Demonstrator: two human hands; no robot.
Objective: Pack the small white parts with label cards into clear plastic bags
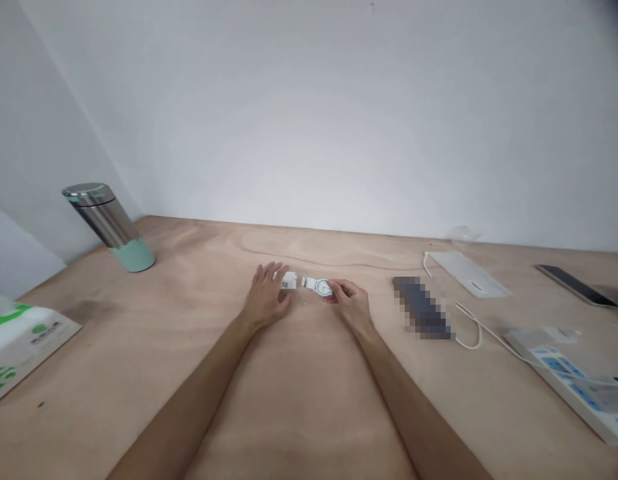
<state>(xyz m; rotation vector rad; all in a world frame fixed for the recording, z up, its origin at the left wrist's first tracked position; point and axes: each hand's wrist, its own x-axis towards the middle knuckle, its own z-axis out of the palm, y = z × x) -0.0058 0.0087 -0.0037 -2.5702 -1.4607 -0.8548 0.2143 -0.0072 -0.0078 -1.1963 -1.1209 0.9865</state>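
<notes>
A white wristwatch (317,287) with a round face and a white strap lies across the space between my hands, just above the plywood table (139,360). My left hand (266,297) pinches the strap end, where a small white tag or buckle piece (289,281) shows. My right hand (351,304) grips the watch at the case, its fingers partly covering the rim. A tiny metal pin or clip (303,299) sits just below the strap, between my hands. I cannot tell whether it rests on the table.
A steel tumbler with a mint base (107,227) stands at the far left, near a tissue box (23,340). To the right lie a pixelated object (421,308), a white flat device with a cable (466,273), a phone (576,285) and a power strip (573,381).
</notes>
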